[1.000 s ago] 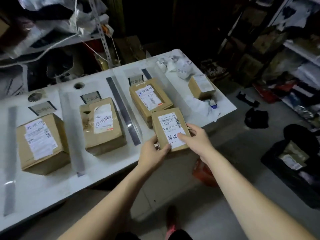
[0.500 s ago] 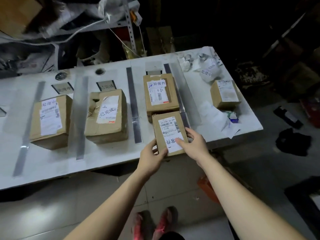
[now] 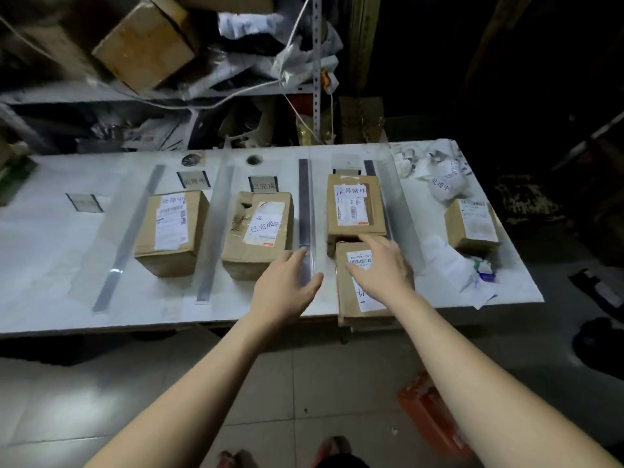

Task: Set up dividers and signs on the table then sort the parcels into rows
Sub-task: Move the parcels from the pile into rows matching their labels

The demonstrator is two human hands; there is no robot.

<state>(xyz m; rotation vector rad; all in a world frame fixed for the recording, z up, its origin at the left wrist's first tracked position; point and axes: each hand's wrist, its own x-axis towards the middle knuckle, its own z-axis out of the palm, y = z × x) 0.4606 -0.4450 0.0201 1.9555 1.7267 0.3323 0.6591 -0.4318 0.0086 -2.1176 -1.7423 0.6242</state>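
Note:
A small cardboard parcel [image 3: 354,298] lies at the white table's [image 3: 50,298] front edge, in the row right of a grey divider strip [image 3: 305,204], just in front of a larger labelled parcel [image 3: 354,206]. My right hand [image 3: 381,268] rests flat on its top, fingers spread. My left hand [image 3: 287,288] hovers open left of it, over the divider's near end. Two more parcels [image 3: 170,231] [image 3: 258,231] sit in the rows to the left, each behind small signs [image 3: 193,180] [image 3: 264,185]. Other dividers [image 3: 128,238] [image 3: 214,231] separate the rows.
A further parcel [image 3: 472,226] stands at the table's right end among crumpled paper and white bags [image 3: 442,184]. A shelf with boxes and bags [image 3: 145,45] rises behind the table. An orange object [image 3: 432,413] and dark items lie on the floor at right.
The small parcel was held in both hands and now lies on the table. My left hand has let go and moved left; my right hand lies flat on top.

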